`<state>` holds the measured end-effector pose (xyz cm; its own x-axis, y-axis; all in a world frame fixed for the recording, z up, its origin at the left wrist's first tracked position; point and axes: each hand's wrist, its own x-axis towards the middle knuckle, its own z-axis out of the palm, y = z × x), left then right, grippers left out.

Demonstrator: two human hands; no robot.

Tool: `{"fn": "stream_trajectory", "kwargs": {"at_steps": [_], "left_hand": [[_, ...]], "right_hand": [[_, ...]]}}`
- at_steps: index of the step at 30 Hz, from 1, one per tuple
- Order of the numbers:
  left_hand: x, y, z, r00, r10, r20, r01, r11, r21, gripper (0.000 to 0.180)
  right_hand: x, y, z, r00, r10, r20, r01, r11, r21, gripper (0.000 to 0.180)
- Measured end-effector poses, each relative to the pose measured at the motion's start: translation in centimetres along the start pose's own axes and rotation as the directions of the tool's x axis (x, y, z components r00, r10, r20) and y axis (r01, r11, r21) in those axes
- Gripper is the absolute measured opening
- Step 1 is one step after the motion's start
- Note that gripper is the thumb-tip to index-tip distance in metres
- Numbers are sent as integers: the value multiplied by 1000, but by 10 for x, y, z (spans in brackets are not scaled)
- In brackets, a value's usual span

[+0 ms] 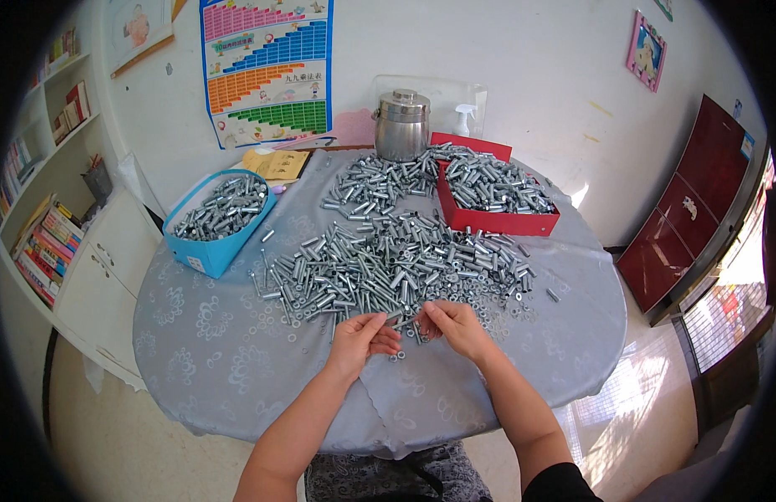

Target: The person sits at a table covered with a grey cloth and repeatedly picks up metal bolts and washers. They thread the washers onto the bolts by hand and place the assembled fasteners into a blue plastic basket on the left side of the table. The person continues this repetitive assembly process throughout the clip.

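Note:
A slim metal bolt (404, 322) spans the gap between my two hands, just above the near edge of a heap of hardware. My left hand (363, 340) pinches one end between thumb and forefinger, its other fingers curled loosely. At the other end, the fingertips of my right hand (456, 327) are closed; any small part under them is too small to make out. The heap (380, 263) mixes silvery bolts, metal sleeves, nuts and washers. Loose washers (497, 318) are scattered along its near side, and a few nuts (397, 356) lie just below my hands.
A blue box (205, 258) of metal sleeves stands at the left, a red box (497, 221) of them at the far right. Behind are a steel canister (402, 125), a spray bottle (464, 120) and a yellow booklet (276, 165). Grey cloth (212, 368) covers the round table.

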<state>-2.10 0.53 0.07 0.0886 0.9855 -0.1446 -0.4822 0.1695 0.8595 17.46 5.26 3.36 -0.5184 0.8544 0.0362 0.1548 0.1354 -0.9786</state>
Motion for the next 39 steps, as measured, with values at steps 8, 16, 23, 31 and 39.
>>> {"fn": "stream_trajectory", "kwargs": {"at_steps": [8, 16, 23, 31, 39], "left_hand": [[0, 0, 1, 1000, -6, -10, 6, 1000, 13, 27], [1, 0, 0, 999, -13, -30, 13, 1000, 12, 24], [0, -4, 4, 1000, -14, 4, 14, 998, 55, 24], [1, -2, 1, 998, 51, -47, -49, 998, 40, 21], [10, 4, -17, 911, 255, -324, -288, 956, -55, 16]], "right_hand": [[-3, -11, 8, 996, -32, -79, 39, 995, 87, 28], [-1, -5, 6, 999, -28, -21, 29, 1000, 4, 30], [-1, -5, 7, 994, -47, -99, 58, 992, 111, 21], [6, 19, 2, 995, -13, -98, 0, 991, -134, 18], [9, 18, 7, 864, -496, 83, 393, 564, -726, 17]]}}
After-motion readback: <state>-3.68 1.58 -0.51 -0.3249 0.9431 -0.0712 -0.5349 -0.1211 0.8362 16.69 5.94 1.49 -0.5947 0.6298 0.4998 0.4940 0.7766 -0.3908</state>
